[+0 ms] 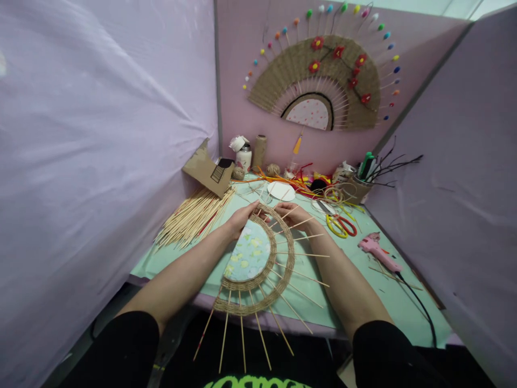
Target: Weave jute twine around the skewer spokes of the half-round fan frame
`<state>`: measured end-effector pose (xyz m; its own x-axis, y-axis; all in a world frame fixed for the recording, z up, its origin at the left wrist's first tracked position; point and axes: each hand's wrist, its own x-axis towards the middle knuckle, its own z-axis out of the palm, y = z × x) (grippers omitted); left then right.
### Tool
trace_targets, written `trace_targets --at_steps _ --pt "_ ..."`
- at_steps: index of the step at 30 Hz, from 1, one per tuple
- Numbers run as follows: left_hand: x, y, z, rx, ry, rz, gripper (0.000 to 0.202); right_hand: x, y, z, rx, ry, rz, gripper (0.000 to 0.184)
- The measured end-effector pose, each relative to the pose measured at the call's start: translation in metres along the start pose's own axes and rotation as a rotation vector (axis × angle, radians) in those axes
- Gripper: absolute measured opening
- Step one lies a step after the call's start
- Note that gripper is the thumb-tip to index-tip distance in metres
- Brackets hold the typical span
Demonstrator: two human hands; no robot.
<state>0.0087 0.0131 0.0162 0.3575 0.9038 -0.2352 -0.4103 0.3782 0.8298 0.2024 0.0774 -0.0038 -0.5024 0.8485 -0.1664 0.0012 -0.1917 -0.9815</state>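
Observation:
A half-round woven fan (285,269) is held up over the near part of the table, tilted. Its centre is a pale blue floral fabric half-disc (249,253), edged by woven twine, with thin sticks fanning out and a second twine band crossing them. My left hand (243,218) is closed on the fan's upper left end, thumb at the rim. On the far side of the band, my right hand (294,214) touches the sticks and twine near the top, fingers bent and partly hidden; whether it pinches the twine strand is too small to make out.
A heap of thin sticks (189,218) lies at left beside a torn cardboard piece (212,171). Right of the hands are scissors (341,225) and a pink glue gun (379,252) with a black cord. Twine, jars and a pot of twigs (357,188) line the back. A large decorated fan (299,70) hangs on the wall.

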Motion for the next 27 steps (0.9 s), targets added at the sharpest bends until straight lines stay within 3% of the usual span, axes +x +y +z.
trace_targets --at_steps 4,9,18,27 --pt "0.0021 -0.0002 -0.0023 0.101 0.112 0.038 0.038 0.0019 -0.0004 0.0003 0.022 0.023 -0.046 0.035" --pt "0.0018 0.0016 -0.0005 0.242 0.213 0.057 0.034 0.0015 -0.0014 0.0000 0.016 -0.047 -0.032 0.036" --pt "0.0041 -0.0009 -0.0001 0.294 0.229 0.094 0.031 -0.0001 0.0005 0.0042 0.077 -0.173 0.063 0.037" --pt "0.0028 -0.0028 0.0020 0.344 0.233 0.107 0.027 0.0022 0.0072 -0.0001 0.145 -0.207 0.107 0.028"
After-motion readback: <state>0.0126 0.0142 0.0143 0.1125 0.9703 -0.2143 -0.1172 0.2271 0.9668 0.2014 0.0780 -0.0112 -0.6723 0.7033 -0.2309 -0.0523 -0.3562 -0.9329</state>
